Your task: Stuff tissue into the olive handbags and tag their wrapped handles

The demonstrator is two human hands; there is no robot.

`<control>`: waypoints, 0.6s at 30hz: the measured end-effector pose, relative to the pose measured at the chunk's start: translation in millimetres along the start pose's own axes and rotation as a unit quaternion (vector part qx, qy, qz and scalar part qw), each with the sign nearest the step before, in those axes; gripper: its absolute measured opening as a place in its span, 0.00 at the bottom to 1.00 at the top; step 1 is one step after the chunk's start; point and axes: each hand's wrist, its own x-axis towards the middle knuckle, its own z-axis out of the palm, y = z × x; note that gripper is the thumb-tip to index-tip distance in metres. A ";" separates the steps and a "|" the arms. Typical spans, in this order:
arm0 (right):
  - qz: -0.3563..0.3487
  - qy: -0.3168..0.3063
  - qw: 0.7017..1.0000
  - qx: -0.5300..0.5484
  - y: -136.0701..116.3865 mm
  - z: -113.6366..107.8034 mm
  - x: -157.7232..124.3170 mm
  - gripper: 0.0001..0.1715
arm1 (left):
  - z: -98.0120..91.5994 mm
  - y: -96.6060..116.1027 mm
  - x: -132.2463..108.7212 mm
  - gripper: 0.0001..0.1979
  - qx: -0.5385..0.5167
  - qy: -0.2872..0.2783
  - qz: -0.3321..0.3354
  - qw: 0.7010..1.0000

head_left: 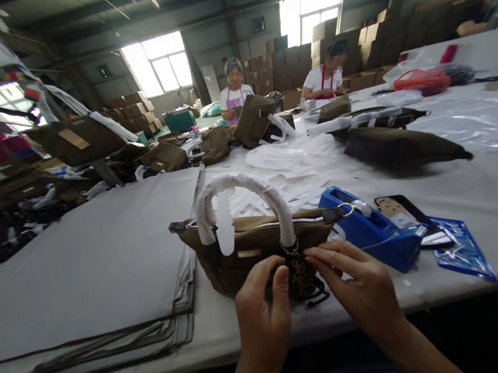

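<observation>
A brown handbag (pixel 253 237) stands upright on the white table in front of me, its silver zip along the top and its arched handle (pixel 248 180) wrapped in white paper. A white notched strip (pixel 224 223) hangs at the handle. From a ring at the handle's right foot hangs a dark leopard-patterned charm (pixel 299 274) with black cord. My left hand (pixel 264 299) pinches at the charm's left side, thumb and fingers together. On its right side my right hand (pixel 355 270) pinches the charm's edge between thumb and fingertips.
Right of the bag stand a blue tape dispenser (pixel 377 231), a phone (pixel 411 216) and a blue-edged packet (pixel 462 245). Layered grey sheets (pixel 75 268) lie left. More brown bags (pixel 396 147) and white paper scraps (pixel 293 166) lie beyond. Two people work across the table.
</observation>
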 end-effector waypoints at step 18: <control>0.092 -0.104 0.966 0.219 -9.6 -8.2 15.9 0.10 | -1.3 15.2 15.1 0.07 -0.038 0.006 0.150 0.988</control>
